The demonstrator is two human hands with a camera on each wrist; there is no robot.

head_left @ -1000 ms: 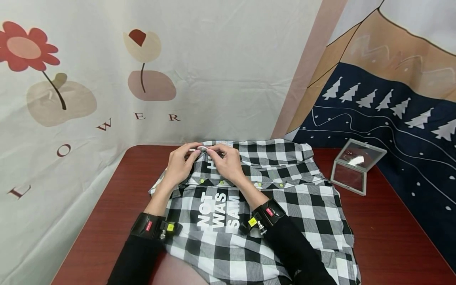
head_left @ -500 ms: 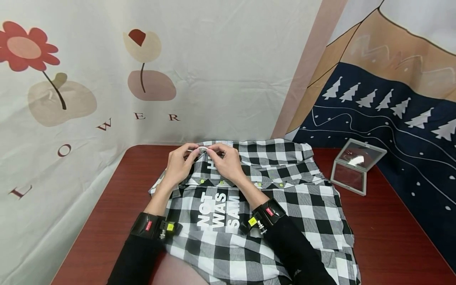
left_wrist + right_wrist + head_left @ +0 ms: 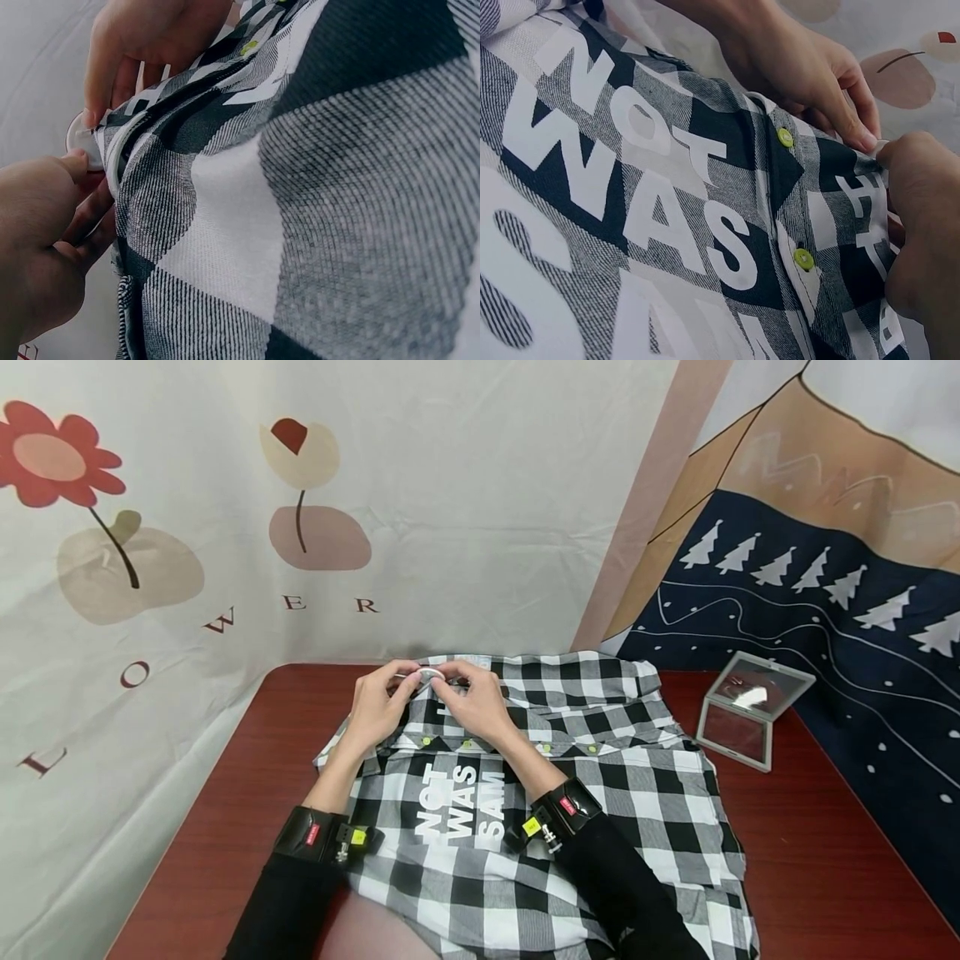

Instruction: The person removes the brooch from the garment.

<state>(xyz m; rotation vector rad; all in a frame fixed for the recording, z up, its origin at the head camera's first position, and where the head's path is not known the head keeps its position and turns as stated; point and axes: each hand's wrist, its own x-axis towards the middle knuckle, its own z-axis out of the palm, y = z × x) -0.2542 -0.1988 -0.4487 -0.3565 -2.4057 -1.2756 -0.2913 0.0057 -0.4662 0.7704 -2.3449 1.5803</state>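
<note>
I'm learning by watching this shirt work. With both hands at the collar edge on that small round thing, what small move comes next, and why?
Probably ease the round white disc along or off the collar of the plaid shirt: the left hand and right hand both pinch it there, at the fabric's far edge.

A red-brown table (image 3: 225,793) bears a checked shirt (image 3: 600,793) and folding mirror (image 3: 738,714).
</note>
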